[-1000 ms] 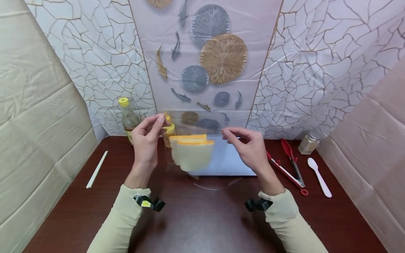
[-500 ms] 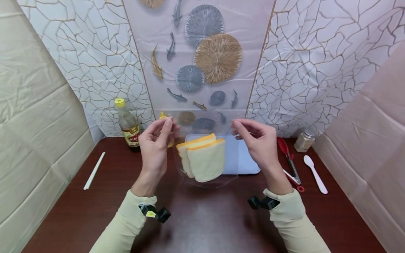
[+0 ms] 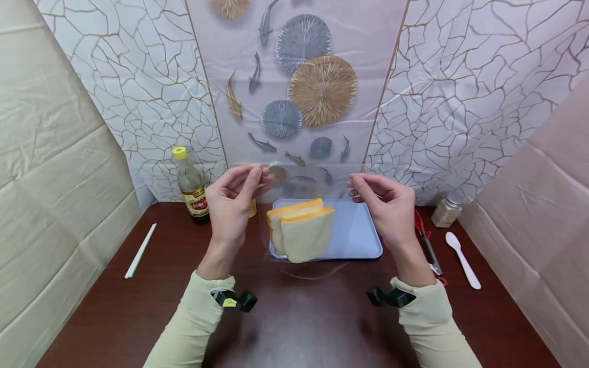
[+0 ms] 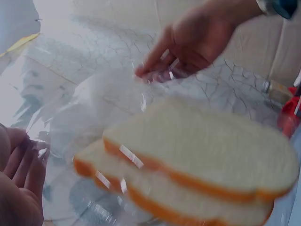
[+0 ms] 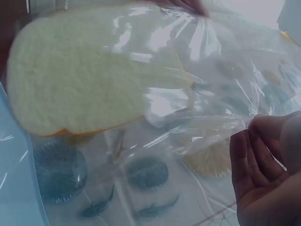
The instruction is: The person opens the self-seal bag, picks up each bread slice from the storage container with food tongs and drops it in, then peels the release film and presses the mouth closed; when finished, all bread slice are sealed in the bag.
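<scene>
Two bread slices (image 3: 307,235) with orange-yellow crusts hang inside a clear plastic bag (image 5: 202,127), one slice overlapping the other. My left hand (image 3: 233,204) pinches the bag's upper left edge between thumb and fingers. On the other side, my right hand (image 3: 386,207) pinches its upper right edge, so the bag is stretched between both hands. The right wrist view shows the film gathered at the thumb and fingertips. In the left wrist view the slices (image 4: 202,146) lie under shiny film. Behind them in the head view is a light blue tray (image 3: 354,235) on the table.
A yellow-capped sauce bottle (image 3: 192,189) stands at the back left, with white chopsticks (image 3: 140,250) in front. On the right are red-tipped tongs (image 3: 429,245), partly behind my right arm, a white spoon (image 3: 462,260) and a small jar (image 3: 447,210). Fabric walls enclose the table.
Both hands have moved to the right and farther apart with the bag. The slices have shifted right and now hang over the tray in the head view. Both hands keep their pinch.
</scene>
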{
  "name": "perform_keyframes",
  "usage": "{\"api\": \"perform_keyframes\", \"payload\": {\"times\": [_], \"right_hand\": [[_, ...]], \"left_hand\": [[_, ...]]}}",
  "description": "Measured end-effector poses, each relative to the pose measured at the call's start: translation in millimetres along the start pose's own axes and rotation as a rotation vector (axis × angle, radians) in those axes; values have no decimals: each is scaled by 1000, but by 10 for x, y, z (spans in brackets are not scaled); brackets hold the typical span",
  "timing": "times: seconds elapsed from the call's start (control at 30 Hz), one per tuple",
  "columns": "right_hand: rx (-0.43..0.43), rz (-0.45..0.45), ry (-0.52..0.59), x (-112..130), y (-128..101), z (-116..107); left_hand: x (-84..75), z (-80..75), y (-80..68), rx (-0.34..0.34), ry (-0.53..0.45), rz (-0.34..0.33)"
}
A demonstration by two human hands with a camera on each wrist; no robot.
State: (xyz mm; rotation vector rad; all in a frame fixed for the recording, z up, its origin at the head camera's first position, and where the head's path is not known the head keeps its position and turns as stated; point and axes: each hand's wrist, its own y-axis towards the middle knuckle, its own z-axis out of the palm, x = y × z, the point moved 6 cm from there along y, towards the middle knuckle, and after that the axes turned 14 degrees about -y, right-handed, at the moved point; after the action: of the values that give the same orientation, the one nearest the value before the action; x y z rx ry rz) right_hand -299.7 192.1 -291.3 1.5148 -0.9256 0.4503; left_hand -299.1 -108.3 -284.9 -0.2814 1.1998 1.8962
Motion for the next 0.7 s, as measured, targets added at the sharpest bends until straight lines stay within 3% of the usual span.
{"api": "perform_keyframes", "payload": {"times": [0.2,0.3,0.43,0.57,0.7], "right_hand": [[-11,13,117,11,10,-39],[-30,9,124,23,6,-51],[-70,-5,129,21,14,-65],[-125,-4,164,3,35,-111],[-148,7,203,-18,46,-149]], "left_hand": [[76,-85,15,5,36,-66],[125,-72,8,74,91,-137],[168,-65,-1,155,152,-176],[231,-89,8,184,77,-227],[304,-99,-13,231,-79,-369]]}}
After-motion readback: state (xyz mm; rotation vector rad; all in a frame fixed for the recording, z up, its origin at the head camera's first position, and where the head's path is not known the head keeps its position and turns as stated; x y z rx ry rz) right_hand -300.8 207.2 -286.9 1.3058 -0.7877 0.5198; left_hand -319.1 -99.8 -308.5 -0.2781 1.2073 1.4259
